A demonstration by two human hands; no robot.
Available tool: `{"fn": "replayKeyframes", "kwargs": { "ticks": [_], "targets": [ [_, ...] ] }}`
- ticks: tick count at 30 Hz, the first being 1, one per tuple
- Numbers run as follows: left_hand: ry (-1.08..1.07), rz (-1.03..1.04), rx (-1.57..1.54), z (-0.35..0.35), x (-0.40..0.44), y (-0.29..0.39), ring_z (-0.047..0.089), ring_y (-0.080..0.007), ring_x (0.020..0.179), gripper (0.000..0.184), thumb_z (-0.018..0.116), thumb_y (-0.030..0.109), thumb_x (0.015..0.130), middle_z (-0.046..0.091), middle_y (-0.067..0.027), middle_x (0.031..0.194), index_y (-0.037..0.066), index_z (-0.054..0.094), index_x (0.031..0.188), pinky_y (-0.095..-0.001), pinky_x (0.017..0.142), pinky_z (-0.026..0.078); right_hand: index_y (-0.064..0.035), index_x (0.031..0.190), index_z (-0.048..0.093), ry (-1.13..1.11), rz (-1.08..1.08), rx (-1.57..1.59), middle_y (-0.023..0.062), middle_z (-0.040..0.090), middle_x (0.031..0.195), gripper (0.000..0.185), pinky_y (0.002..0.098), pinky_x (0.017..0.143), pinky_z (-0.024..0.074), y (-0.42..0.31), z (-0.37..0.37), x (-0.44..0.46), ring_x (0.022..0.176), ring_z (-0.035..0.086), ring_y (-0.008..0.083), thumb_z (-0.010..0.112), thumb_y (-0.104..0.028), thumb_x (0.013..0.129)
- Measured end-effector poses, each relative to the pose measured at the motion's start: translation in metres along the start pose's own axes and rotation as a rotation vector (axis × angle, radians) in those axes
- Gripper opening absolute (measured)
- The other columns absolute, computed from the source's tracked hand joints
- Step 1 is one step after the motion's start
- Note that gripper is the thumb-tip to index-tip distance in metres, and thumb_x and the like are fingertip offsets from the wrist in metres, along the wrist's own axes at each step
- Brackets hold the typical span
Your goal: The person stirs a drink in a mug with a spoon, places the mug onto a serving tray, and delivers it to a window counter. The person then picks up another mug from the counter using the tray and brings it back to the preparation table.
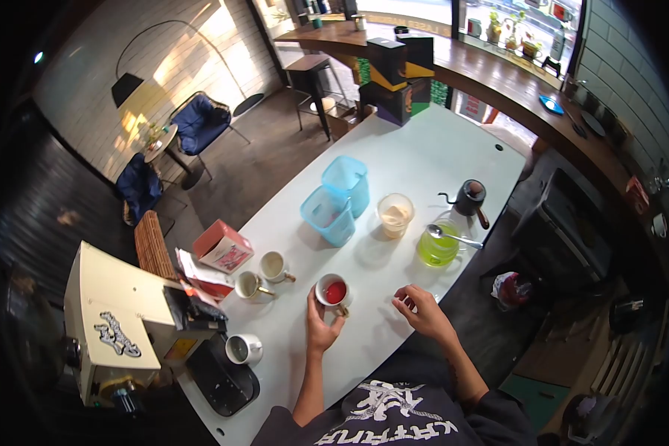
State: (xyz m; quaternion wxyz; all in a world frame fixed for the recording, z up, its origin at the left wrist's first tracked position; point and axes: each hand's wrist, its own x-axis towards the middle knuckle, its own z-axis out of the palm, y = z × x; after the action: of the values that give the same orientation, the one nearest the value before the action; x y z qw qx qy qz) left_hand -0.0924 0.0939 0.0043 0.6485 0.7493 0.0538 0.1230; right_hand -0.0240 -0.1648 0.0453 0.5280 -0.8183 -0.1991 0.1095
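Observation:
My left hand is wrapped round a white mug with a gold-coloured handle; something red covers its bottom. To the right, my right hand hovers over the white table with loosely bent fingers apart and nothing visible in them. Beyond that hand stands a glass jug of green liquid with a spoon resting across its top. A clear cup with a cream-coloured content is farther back. Left of the held mug are two more mugs, one pale inside and another beside it.
Two blue translucent containers stand mid-table, and a black gooseneck kettle is at the right edge. A pink-red box, a cream-coloured machine and another mug are at left. Dark boxes stand at the far end.

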Motion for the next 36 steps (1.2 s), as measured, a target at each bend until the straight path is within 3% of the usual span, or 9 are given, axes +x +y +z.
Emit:
{"fn": "replayKeyframes", "kwargs": {
  "ticks": [2,6,10,12,16,21,24,28,36],
  "targets": [
    [0.002,0.024,-0.05,-0.002,0.008,-0.008,0.053,-0.0263,0.129,0.092,0.075,-0.01,0.072,0.05,-0.0183,0.138,-0.001,0.026,0.149,-0.039,0.108,0.046,0.0005,0.101,0.063,0.017,0.015,0.002,0.0126,0.064,0.09,0.02,0.035,0.067,0.0526,0.005,-0.014,-0.001,0.071,0.065,0.0228,0.066,-0.019,0.096],
    [-0.092,-0.077,0.03,-0.006,0.021,-0.006,0.059,-0.0246,0.119,0.081,0.084,-0.003,0.072,0.058,-0.0134,0.125,0.0,0.038,0.139,-0.0391,0.102,0.05,0.0011,0.099,0.064,0.058,0.044,0.027,0.0123,0.065,0.086,0.019,0.0342,0.066,0.0518,0.015,-0.029,-0.006,0.07,0.064,0.022,0.065,-0.018,0.096],
    [-0.045,-0.104,-0.02,0.004,0.035,0.003,0.061,-0.0217,0.114,0.092,0.091,0.003,0.066,0.059,-0.0127,0.128,0.001,0.039,0.142,-0.0366,0.099,0.052,0.0022,0.098,0.066,0.049,0.101,0.066,0.0129,0.067,0.085,0.019,0.0344,0.065,0.0506,0.021,-0.029,-0.001,0.069,0.062,0.0212,0.066,-0.017,0.096],
    [-0.017,0.137,0.202,0.011,0.046,-0.001,0.062,-0.0201,0.109,0.081,0.091,0.006,0.065,0.059,-0.0109,0.12,0.002,0.045,0.132,-0.0352,0.094,0.053,0.0024,0.098,0.066,0.03,0.1,0.092,0.013,0.067,0.084,0.019,0.0345,0.065,0.0503,0.024,-0.024,0.002,0.068,0.061,0.0214,0.066,-0.017,0.096],
    [0.009,0.183,0.218,0.022,0.052,-0.004,0.062,-0.017,0.101,0.071,0.091,0.007,0.064,0.06,-0.0089,0.118,0.003,0.054,0.125,-0.0326,0.088,0.053,0.0024,0.098,0.066,-0.005,0.086,0.128,0.0131,0.067,0.083,0.02,0.0347,0.065,0.0499,0.03,-0.015,0.01,0.068,0.06,0.0218,0.066,-0.017,0.096],
    [-0.006,0.274,0.206,0.041,0.055,0.015,0.062,-0.0193,0.104,0.073,0.09,0.005,0.062,0.058,-0.0106,0.12,0.004,0.053,0.125,-0.0332,0.088,0.053,0.0024,0.099,0.066,-0.043,0.106,0.157,0.0133,0.067,0.083,0.021,0.0344,0.065,0.0497,0.037,-0.006,0.015,0.068,0.06,0.0212,0.065,-0.018,0.096],
    [-0.017,0.448,0.255,0.048,0.065,0.02,0.061,-0.025,0.11,0.078,0.089,0.001,0.06,0.057,-0.0138,0.122,0.004,0.05,0.127,-0.0355,0.09,0.052,0.003,0.1,0.066,-0.053,0.133,0.168,0.0145,0.068,0.085,0.023,0.0347,0.066,0.05,0.04,-0.004,0.016,0.07,0.061,0.0217,0.064,-0.019,0.097],
    [-0.031,0.523,0.279,0.056,0.074,0.035,0.061,-0.0292,0.112,0.077,0.089,0.0,0.057,0.06,-0.0153,0.119,0.004,0.051,0.124,-0.0376,0.09,0.053,0.0043,0.099,0.066,-0.055,0.179,0.173,0.017,0.069,0.085,0.025,0.0356,0.069,0.0508,0.043,-0.002,0.016,0.073,0.063,0.0229,0.063,-0.021,0.097],
    [-0.054,0.53,0.246,0.064,0.073,0.039,0.061,-0.0286,0.113,0.076,0.089,-0.001,0.057,0.06,-0.0148,0.118,0.004,0.051,0.123,-0.0371,0.09,0.053,0.0042,0.099,0.066,-0.048,0.179,0.207,0.0157,0.069,0.082,0.026,0.0343,0.068,0.0503,0.042,-0.005,0.013,0.072,0.063,0.0211,0.064,-0.021,0.096]
  ]
}}
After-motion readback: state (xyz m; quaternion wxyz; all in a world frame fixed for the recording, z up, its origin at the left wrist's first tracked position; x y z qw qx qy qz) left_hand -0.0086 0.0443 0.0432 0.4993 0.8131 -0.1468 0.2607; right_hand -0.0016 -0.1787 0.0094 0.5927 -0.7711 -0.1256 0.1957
